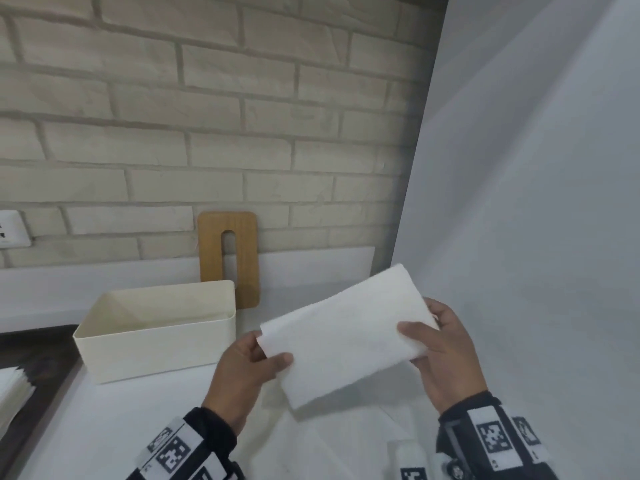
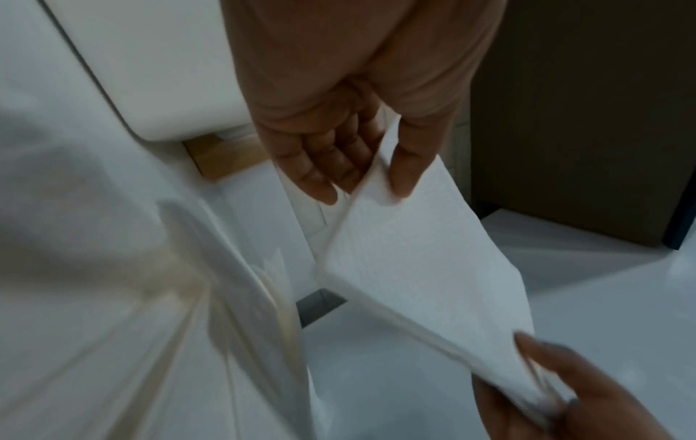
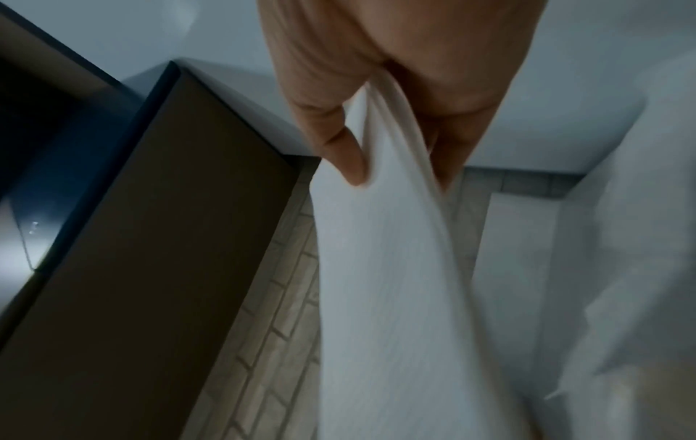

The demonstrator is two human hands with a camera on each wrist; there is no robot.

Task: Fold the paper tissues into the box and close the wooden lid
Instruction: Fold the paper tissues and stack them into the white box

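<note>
A folded white paper tissue (image 1: pixel 343 336) is held in the air above the white counter by both hands. My left hand (image 1: pixel 258 358) pinches its near left corner, thumb on top. My right hand (image 1: pixel 424 336) pinches its right end, thumb on top. The cream box (image 1: pixel 156 344) stands open and looks empty to the left of the tissue. The wooden lid (image 1: pixel 242 251) with a slot leans upright against the brick wall behind the box. In the left wrist view my left hand (image 2: pixel 373 181) grips the tissue (image 2: pixel 414 259). In the right wrist view my right hand (image 3: pixel 391 166) holds the tissue (image 3: pixel 380 282).
A stack of white tissues (image 1: pixel 12 393) lies on a dark tray (image 1: pixel 41 362) at the far left. A white panel (image 1: pixel 536 202) rises on the right. A wall socket (image 1: pixel 10 228) sits at the left of the brick wall. More white paper (image 1: pixel 346 441) lies under my hands.
</note>
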